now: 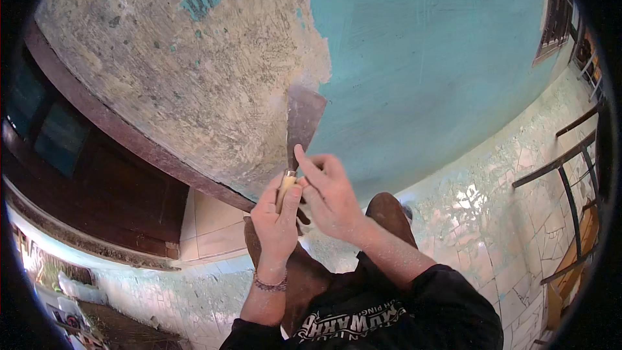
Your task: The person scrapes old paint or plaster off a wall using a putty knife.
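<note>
A paint scraper with a broad, dusty metal blade (306,109) stands against the wall, its edge near the border between bare plaster (218,68) and turquoise paint (413,58). My left hand (277,223) is wrapped around the scraper's wooden handle (286,187), thumb along it. From the other side my right hand (335,199) grips the scraper too, one finger reaching onto the base of the blade and another at the handle. Both forearms are speckled with dust. A small patch of turquoise paint (201,2) remains on the plaster at upper left.
A dark wooden door (131,189) in a brown frame (121,121) lies left of the wall. Paint flakes and dust cover the tiled floor (466,243). At right stand a dark metal railing (568,194) and a barred window (556,22). My knees are close below the hands.
</note>
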A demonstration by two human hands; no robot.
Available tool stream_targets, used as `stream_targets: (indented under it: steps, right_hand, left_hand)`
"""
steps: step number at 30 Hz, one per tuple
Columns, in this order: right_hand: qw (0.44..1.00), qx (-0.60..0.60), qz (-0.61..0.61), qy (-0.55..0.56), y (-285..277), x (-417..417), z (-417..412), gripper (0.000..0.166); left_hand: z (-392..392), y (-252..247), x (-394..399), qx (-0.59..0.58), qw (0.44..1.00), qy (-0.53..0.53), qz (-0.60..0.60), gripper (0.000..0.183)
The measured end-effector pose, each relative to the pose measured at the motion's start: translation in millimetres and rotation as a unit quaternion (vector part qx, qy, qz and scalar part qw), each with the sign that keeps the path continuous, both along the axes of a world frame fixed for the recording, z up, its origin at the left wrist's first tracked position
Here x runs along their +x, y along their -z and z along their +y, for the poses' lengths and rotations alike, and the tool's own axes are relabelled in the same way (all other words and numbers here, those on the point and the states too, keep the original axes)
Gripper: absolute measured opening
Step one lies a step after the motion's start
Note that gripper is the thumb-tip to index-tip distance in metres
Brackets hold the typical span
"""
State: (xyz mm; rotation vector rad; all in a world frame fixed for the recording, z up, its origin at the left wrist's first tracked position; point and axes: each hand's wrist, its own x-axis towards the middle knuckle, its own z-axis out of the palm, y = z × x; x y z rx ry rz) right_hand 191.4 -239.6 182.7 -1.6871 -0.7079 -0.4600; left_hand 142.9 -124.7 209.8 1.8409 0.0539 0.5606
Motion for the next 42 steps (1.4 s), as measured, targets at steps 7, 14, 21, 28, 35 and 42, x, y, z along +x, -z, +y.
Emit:
stream_targets:
  steps: [7, 14, 21, 28, 35, 42]
  right_hand:
    - [0.939, -0.074, -0.306, 0.139, -44.2, 43.2, 16.5, 0.039]
    - [0.880, 0.020, -0.463, 0.103, -37.4, 101.5, 63.5, 0.018]
    - [0.864, 0.098, -0.463, 0.172, -50.9, 114.4, 60.3, 0.026]
    - [0.875, 0.149, -0.432, 0.161, -59.6, 106.6, 62.0, 0.027]
    - [0.877, 0.163, -0.406, 0.198, -47.6, 109.8, 56.2, 0.028]
    - [0.884, 0.136, -0.387, 0.226, -41.2, 111.5, 46.4, 0.027]
  left_hand:
    - [44.4, -24.3, 1.3, 0.008, 0.997, -0.018, 0.070, 0.026]
    - [47.3, -48.7, 1.2, 0.049, 0.998, -0.036, -0.029, 0.015]
    - [60.3, -44.3, 46.8, -0.068, 0.870, 0.312, -0.376, 0.036]
    - [47.4, -65.7, 36.1, -0.057, 0.884, 0.294, -0.358, 0.039]
    - [31.8, -70.9, 39.1, -0.064, 0.873, 0.324, -0.359, 0.040]
    - [25.7, -61.3, 47.7, -0.129, 0.882, 0.269, -0.364, 0.042]
